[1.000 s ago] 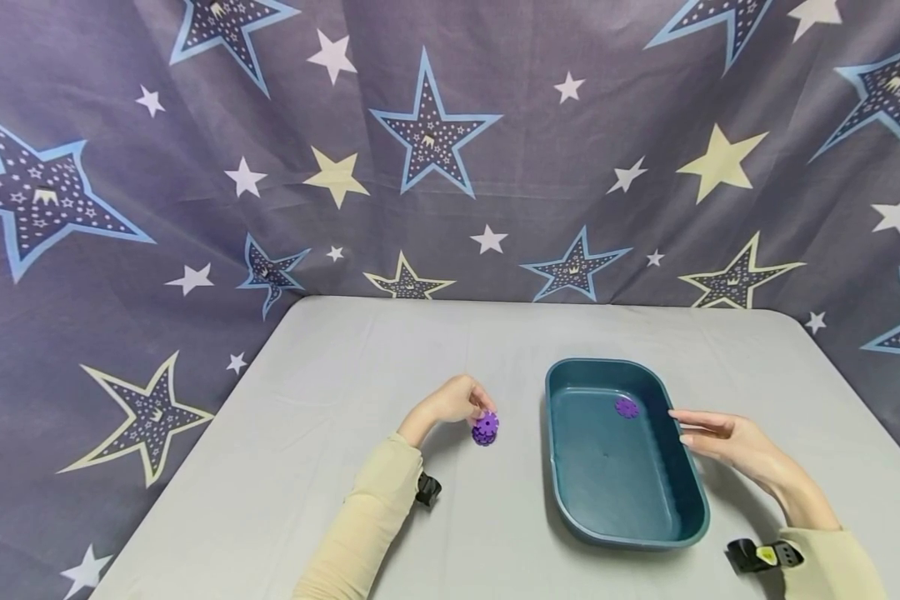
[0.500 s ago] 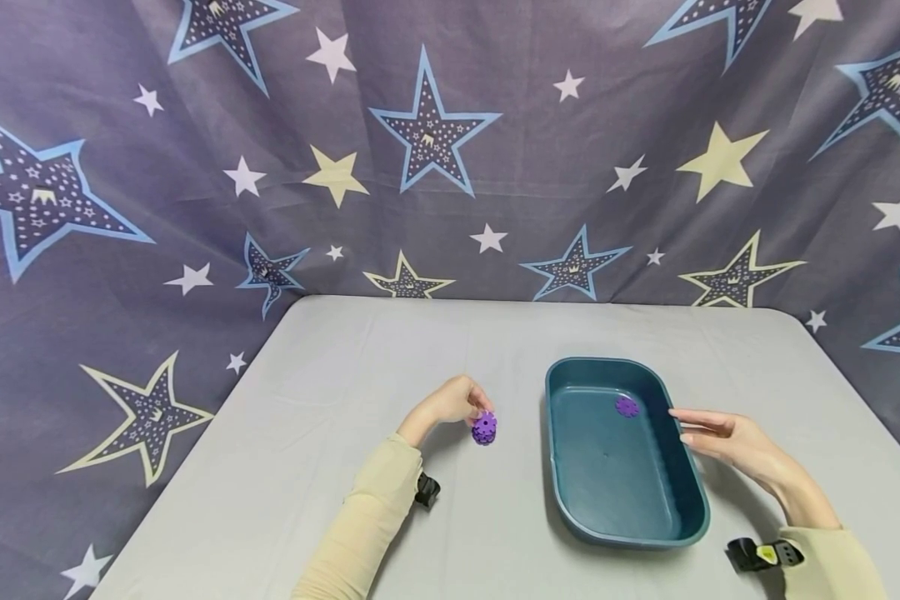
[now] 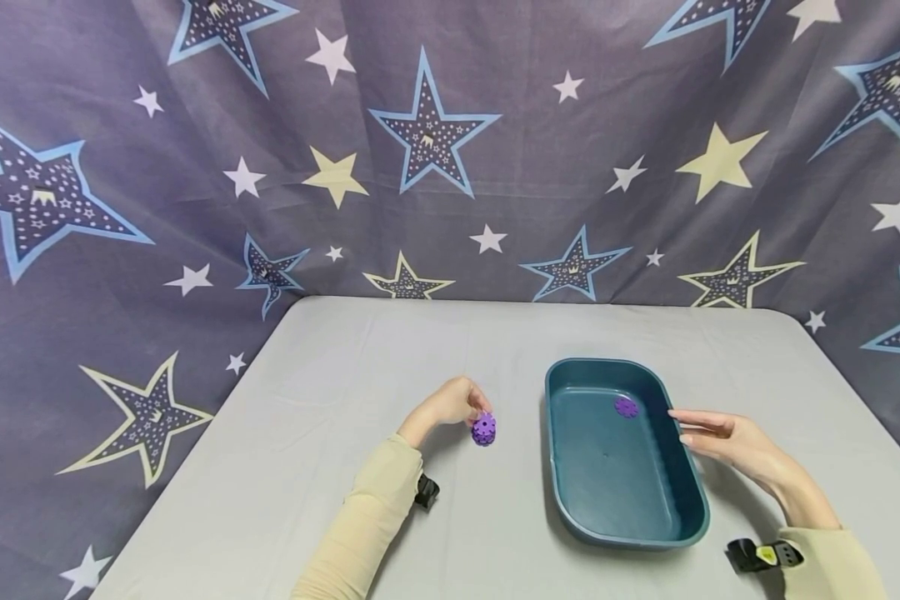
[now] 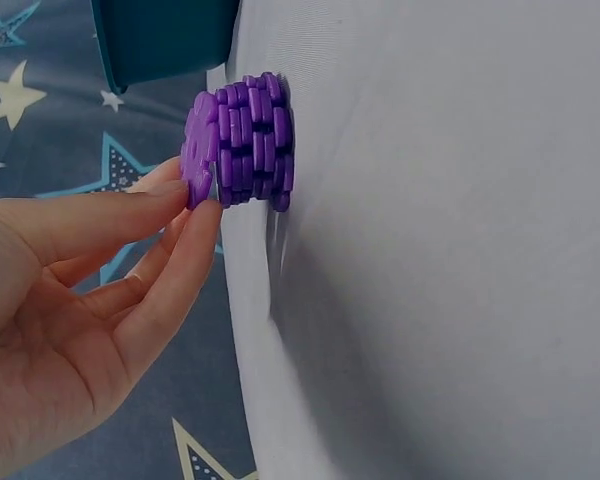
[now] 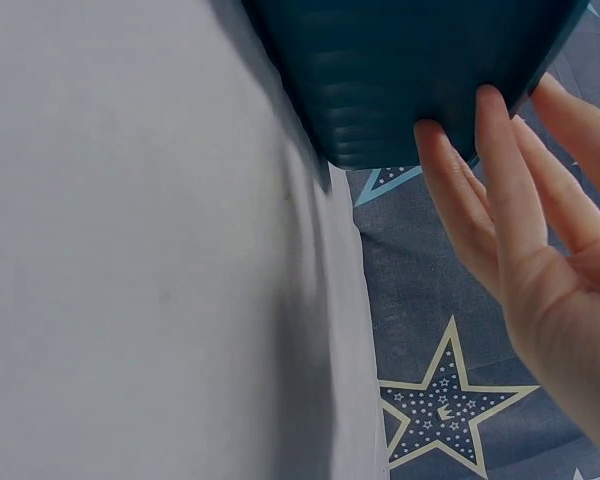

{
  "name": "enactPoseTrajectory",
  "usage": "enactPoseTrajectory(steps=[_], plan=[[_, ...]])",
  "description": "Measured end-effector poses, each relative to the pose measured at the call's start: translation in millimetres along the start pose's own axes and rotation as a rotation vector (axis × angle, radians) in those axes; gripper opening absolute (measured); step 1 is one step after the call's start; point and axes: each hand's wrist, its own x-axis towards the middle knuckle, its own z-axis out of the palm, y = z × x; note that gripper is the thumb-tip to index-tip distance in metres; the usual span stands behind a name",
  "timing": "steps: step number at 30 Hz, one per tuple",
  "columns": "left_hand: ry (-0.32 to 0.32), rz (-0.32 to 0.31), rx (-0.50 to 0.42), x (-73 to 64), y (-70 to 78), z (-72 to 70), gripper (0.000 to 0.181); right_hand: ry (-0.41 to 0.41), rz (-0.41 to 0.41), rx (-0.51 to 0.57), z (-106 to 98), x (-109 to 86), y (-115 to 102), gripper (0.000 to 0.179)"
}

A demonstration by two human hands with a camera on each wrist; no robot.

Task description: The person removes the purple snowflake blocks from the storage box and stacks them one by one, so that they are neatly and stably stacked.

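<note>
A short stack of purple notched discs [image 4: 260, 140] stands on the table to the left of a dark teal bin [image 3: 607, 492]. My left hand [image 3: 450, 403] pinches the top disc [image 4: 201, 150] between thumb and fingertips. In the left wrist view that disc tilts slightly off the stack, with a narrow gap on the near side. Another purple disc [image 3: 626, 407] lies flat inside the bin, toward its far end. My right hand [image 3: 746, 450] touches the bin's right side with nearly straight fingers; the right wrist view shows fingertips [image 5: 432, 135] against the outer wall.
A pale grey cloth covers the table [image 3: 330, 417]. Behind and beside it hangs a dark curtain [image 3: 510, 183] printed with stars. Each wrist wears a small black device, one of them the right wrist camera [image 3: 753, 555].
The top disc in my left hand has shifted slightly left, more in line with the stack below. My right hand and the bin have stayed in place.
</note>
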Motion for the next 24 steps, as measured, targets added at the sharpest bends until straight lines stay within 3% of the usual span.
enactPoseTrajectory(steps=[3, 4, 7, 10, 11, 13, 16, 24], plan=[[-0.018, 0.003, 0.002, 7.9, -10.4, 1.7, 0.017, 0.004, 0.011, -0.005, 0.8, 0.0, 0.2, 0.049], [-0.016, 0.054, -0.003, 16.0, -24.0, 4.3, 0.019, 0.005, 0.013, -0.008, 1.0, -0.1, 0.2, 0.049], [-0.014, 0.074, 0.009, 20.6, -29.4, 3.3, 0.024, 0.005, 0.024, -0.014, 1.2, -0.2, -0.5, 0.049], [0.01, 0.125, 0.024, 18.2, -23.0, 0.0, 0.021, 0.005, 0.025, -0.01, 0.9, -0.4, -1.0, 0.049], [0.013, 0.102, 0.037, 11.1, -9.2, -3.7, 0.019, 0.003, 0.021, -0.006, 0.7, -0.5, -1.1, 0.049], [0.027, 0.163, 0.068, 9.0, -2.9, -5.3, 0.018, -0.001, 0.011, 0.006, 0.6, -0.6, -1.2, 0.048], [0.026, 0.204, 0.098, 8.2, 6.8, -7.0, 0.018, -0.01, -0.007, 0.014, 0.6, -0.8, -1.6, 0.048], [-0.004, 0.196, 0.071, 14.4, 24.4, -7.5, 0.02, -0.01, -0.008, 0.019, 0.7, -1.0, -1.2, 0.048]])
